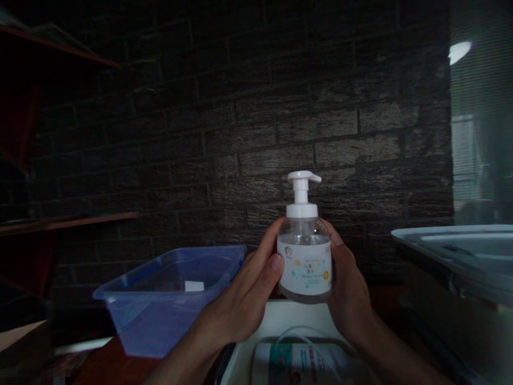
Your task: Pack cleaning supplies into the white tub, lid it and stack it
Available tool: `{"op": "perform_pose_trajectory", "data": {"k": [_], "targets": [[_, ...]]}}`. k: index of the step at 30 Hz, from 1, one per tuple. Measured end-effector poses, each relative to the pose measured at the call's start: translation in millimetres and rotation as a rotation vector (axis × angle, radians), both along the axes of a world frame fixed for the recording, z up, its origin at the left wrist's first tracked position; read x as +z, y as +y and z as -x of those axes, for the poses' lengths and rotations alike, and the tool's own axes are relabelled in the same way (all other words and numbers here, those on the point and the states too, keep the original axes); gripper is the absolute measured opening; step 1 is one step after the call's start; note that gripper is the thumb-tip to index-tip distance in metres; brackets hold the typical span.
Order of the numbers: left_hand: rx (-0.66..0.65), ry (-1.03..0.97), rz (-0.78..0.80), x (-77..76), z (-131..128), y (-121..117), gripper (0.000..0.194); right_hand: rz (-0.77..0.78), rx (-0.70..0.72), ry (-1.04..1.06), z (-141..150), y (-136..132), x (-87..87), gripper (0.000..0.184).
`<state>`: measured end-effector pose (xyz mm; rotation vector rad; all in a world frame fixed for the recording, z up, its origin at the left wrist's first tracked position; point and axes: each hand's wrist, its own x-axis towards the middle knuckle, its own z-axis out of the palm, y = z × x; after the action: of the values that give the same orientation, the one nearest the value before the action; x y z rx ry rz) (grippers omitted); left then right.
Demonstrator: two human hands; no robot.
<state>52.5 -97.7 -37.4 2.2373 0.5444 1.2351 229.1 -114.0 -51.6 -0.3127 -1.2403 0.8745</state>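
A clear pump bottle (304,267) with a white pump top and a white printed label is held upright between my two hands. My left hand (250,289) grips its left side, the thumb resting at the label's edge. On the other side, my right hand (348,283) wraps round the bottle, its fingertips mostly hidden behind it. Below the bottle is a white bin (296,313), and in it lies a package with green and white print (296,363).
To the left stands a translucent blue plastic box (148,321) with a small white piece inside. A lidded container (452,256) is at the right. Wooden shelves (72,222) jut out at the left, and a dark brick wall (240,133) rises behind.
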Motion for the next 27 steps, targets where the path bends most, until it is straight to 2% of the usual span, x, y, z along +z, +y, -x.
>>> {"op": "perform_pose_trajectory", "data": {"k": [7, 15, 18, 23, 27], "targets": [[-0.028, -0.021, 0.004, 3.3, -2, -3, 0.055, 0.024, -0.015, -0.011, 0, -2, -1.8, 0.042], [0.000, 0.024, -0.013, 4.1, -3, 0, 0.055, 0.020, -0.002, 0.004, 0, 3, -1.7, 0.041], [-0.010, 0.021, -0.010, 4.2, -4, 0, 0.054, -0.007, -0.040, -0.057, 0, 1, -1.2, 0.043], [-0.144, 0.001, 0.039, 8.8, -11, -3, 0.060, -0.031, -0.147, -0.128, 0, 0, -0.6, 0.046], [-0.170, 0.007, 0.044, 11.7, -13, -5, 0.061, -0.042, -0.215, -0.152, 0, 2, -1.1, 0.048]]}}
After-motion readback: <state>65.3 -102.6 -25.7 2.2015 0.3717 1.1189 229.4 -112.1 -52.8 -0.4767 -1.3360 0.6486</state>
